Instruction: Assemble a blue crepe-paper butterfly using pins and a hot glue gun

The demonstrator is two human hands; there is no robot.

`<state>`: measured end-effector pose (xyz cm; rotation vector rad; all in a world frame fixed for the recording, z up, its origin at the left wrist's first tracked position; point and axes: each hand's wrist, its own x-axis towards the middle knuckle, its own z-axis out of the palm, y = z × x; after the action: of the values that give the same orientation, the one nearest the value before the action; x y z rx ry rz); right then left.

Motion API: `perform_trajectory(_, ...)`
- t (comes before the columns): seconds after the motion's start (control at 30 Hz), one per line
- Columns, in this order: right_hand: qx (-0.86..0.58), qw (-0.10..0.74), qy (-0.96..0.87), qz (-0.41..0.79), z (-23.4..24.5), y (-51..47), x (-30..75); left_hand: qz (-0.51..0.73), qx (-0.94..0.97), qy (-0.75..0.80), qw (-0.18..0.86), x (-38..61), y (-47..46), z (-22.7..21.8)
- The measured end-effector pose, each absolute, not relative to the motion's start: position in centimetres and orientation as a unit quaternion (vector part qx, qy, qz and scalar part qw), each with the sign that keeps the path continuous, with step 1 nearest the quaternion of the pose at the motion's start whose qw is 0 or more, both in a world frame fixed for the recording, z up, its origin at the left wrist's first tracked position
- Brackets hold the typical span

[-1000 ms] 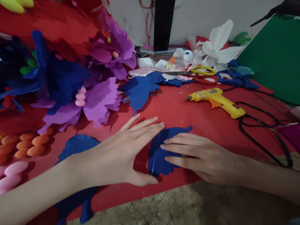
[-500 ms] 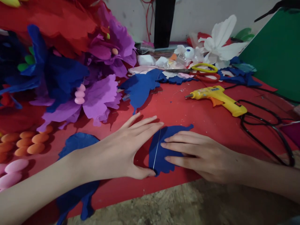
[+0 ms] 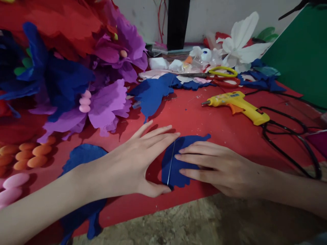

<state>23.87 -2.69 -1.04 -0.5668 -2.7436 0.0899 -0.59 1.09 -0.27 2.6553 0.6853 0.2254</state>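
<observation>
A blue paper petal lies flat on the red sheet near its front edge, with a thin wire laid along its middle. My left hand rests flat beside the petal's left edge, fingers stretched out, thumb at the wire's near end. My right hand lies flat on the petal's right half, fingers straight and pressing the paper down.
A yellow glue gun with a black cord lies at the right. Scissors and a white paper flower are behind it. Purple, blue and red paper flowers crowd the left. Another blue petal lies mid-table. A green board leans at the far right.
Both hands stay pressed at the petal; my left thumb has shifted slightly along the wire. The view has dipped a little.
</observation>
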Motion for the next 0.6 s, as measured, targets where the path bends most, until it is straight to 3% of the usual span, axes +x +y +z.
perform_trajectory(0.6, -0.196, 0.192, -0.961, 0.025, -1.18, -2.65, 23.9, 0.086, 0.954, 0.248, 0.144, -0.19, 0.68, -0.37)
